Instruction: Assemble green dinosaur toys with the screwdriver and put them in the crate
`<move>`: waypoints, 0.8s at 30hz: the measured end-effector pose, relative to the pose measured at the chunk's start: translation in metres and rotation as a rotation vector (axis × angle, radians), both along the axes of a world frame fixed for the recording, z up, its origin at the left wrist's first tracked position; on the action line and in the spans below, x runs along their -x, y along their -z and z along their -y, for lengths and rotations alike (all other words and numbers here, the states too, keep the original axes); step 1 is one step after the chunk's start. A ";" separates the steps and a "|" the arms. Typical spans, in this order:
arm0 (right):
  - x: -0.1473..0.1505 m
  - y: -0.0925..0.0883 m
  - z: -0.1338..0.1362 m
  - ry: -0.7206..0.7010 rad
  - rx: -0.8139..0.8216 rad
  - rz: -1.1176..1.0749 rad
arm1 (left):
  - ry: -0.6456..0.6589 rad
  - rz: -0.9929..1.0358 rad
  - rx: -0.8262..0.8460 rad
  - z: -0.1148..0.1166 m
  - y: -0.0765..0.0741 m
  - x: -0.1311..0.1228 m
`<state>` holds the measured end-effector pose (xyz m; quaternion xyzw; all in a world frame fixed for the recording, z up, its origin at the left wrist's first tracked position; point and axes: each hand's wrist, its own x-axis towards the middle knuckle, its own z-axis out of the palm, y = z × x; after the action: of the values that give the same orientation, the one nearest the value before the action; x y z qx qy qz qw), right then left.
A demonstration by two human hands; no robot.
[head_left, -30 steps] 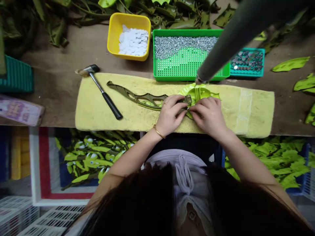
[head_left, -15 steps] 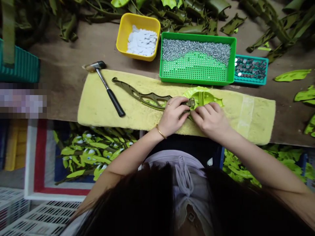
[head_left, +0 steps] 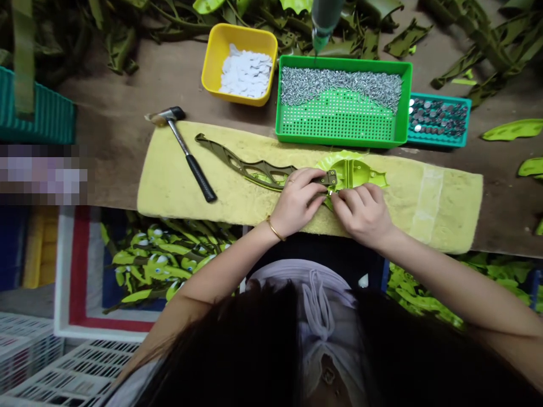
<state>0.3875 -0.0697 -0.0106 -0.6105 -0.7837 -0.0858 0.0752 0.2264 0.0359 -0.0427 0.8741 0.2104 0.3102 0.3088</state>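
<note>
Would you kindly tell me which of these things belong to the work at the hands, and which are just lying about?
In use:
left hand, on the olive plastic strip
right hand, on the lime-green moulded piece
small bracket, between the hands
yellow towel, beneath them

Lying about:
hammer
green tray of tacks
yellow tub of white discs
teal tray of metal studs

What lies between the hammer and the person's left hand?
Between the hammer and left hand, the head view shows an olive openwork strip on a yellow towel.
</note>
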 end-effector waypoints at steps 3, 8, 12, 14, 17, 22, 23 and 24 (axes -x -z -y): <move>0.003 -0.002 -0.002 -0.038 -0.014 0.045 | -0.006 -0.017 -0.003 0.000 0.000 0.000; 0.008 -0.010 -0.003 -0.101 -0.085 0.196 | -0.013 0.003 -0.003 0.001 0.002 -0.001; 0.013 -0.014 -0.004 -0.072 -0.067 0.257 | -0.014 -0.012 -0.002 0.001 0.003 -0.001; 0.016 -0.016 -0.006 -0.034 -0.034 0.251 | -0.011 -0.019 -0.008 0.001 0.003 0.000; 0.018 -0.018 -0.008 0.038 0.069 0.190 | 0.003 -0.051 -0.014 0.000 0.003 0.001; 0.007 -0.019 0.006 0.072 0.113 0.031 | 0.072 -0.116 -0.152 0.003 0.001 0.005; 0.003 -0.017 0.012 0.100 0.083 -0.013 | 0.080 -0.134 -0.186 0.004 0.000 0.006; -0.001 -0.015 0.018 0.132 0.051 -0.059 | 0.087 -0.153 -0.214 0.006 -0.001 0.007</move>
<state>0.3880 -0.0882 0.0043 -0.6648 -0.7413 -0.0526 0.0765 0.2196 0.0299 -0.0420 0.9315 0.1608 0.2497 0.2099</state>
